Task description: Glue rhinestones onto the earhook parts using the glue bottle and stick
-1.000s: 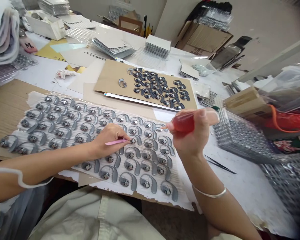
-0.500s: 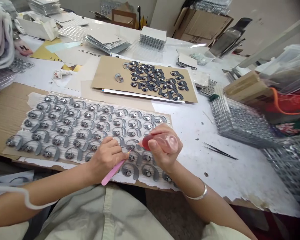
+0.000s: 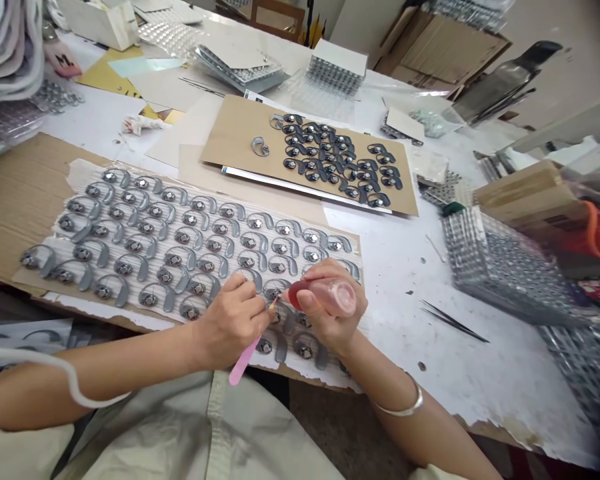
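My left hand [image 3: 237, 320] is closed around pink tweezers [image 3: 245, 362], whose tips point at one grey ear-hook piece [image 3: 273, 291] on the ribbed white sheet. In my right hand [image 3: 333, 313] is a small squeeze bottle [image 3: 325, 295], translucent pink with a red front end, tilted so its nozzle meets the same spot beside the tweezer tips. Whether nozzle or tips touch the piece, I cannot tell. Rows of similar grey ear-hook pieces, each with a shiny round part, cover the sheet around both hands; my hands hide some of them.
Behind, a brown cardboard sheet [image 3: 230, 133] bears several black ear-hook pieces [image 3: 325, 157]. Black tweezers [image 3: 455, 321] lie on the white table to the right. Stacked clear plastic trays [image 3: 505, 267] stand at the right edge, and a pink bottle marked M [image 3: 63, 60] is at back left.
The view has shifted, so the table's contents sit differently in it. Both hands stay close together at the same area, still holding the tweezers and bottle; the tweezers' handle now stands steeper.
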Available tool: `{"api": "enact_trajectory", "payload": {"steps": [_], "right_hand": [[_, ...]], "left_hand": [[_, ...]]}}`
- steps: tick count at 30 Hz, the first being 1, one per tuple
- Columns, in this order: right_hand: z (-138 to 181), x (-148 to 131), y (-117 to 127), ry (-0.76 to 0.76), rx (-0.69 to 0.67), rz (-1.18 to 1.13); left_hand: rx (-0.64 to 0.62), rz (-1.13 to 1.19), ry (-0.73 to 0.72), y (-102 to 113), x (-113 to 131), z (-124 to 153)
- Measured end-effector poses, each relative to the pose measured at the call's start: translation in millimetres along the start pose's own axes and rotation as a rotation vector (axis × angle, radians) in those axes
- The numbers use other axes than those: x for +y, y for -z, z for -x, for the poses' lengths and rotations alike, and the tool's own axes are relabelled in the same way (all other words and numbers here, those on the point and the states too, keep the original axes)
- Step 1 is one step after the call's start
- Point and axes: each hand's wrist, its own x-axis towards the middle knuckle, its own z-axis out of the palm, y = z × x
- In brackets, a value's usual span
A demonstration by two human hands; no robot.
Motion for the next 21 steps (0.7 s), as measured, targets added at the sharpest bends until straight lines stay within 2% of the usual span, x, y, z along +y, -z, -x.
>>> {"api": "enact_trajectory", "payload": {"steps": [21], "right_hand": [[2.2, 1.2, -2.5, 0.003, -0.02, 0.029]], "left_hand": [[0.03, 0.048, 0.021, -1.9, -1.3, 3.4]]}}
